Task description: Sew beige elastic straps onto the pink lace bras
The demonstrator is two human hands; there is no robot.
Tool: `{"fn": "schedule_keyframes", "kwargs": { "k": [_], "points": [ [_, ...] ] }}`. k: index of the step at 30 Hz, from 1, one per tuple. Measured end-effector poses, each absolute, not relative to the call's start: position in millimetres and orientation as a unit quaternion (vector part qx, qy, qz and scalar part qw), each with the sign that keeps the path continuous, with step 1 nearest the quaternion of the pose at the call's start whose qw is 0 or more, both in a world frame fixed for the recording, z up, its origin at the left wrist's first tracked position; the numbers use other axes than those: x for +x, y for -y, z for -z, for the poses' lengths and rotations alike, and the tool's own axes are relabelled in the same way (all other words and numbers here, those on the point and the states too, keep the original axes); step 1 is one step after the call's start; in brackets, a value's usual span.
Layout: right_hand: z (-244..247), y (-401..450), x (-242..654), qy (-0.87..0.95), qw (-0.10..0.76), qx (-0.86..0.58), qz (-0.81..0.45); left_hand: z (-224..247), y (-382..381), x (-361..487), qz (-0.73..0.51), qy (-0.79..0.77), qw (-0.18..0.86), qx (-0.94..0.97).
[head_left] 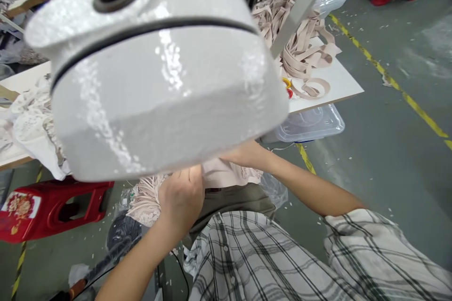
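A large white sewing machine head (169, 103) fills the upper middle of the view and hides the needle area. Below its lower edge, my left hand (181, 194) is closed, its curled fingers gripping the left side of a pale pink fabric piece (221, 174) with lace along its edge. My right hand (243, 155) reaches in from the right to the same fabric. Its fingers are hidden behind the machine head, so their grip does not show. A bunch of pale pink lace pieces (146, 200) hangs just left of my left hand, above my lap.
Pink elastic straps (303, 51) lie heaped on the white table (339, 82) at right, near yellow-and-red-handled scissors (287, 87). White lace garments (33, 127) lie at left. A red stool (52, 211) stands below them, and a clear plastic bin (310, 124) sits under the table.
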State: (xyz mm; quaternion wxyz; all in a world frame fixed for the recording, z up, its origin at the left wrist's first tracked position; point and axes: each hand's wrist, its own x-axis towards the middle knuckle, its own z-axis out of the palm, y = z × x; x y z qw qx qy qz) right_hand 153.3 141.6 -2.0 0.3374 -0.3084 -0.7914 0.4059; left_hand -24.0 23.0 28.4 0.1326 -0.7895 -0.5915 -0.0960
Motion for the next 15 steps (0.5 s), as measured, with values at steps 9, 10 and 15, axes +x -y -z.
{"fn": "schedule_keyframes", "kwargs": {
  "k": [9, 10, 15],
  "points": [
    [2.0, -135.1, 154.3, 0.757, 0.346, -0.326, -0.448, -23.8, -21.7, -30.0, 0.114, 0.619, 0.091, -0.772],
    [3.1, -133.5, 153.1, 0.755, 0.348, -0.325, -0.451, -23.2, -19.7, -31.6, 0.119, 0.633, 0.065, -0.762],
    [21.8, -128.4, 160.1, 0.737, 0.362, -0.338, -0.460, -23.4, -12.8, -37.7, 0.254, 0.696, -0.113, -0.662]
  ]
}}
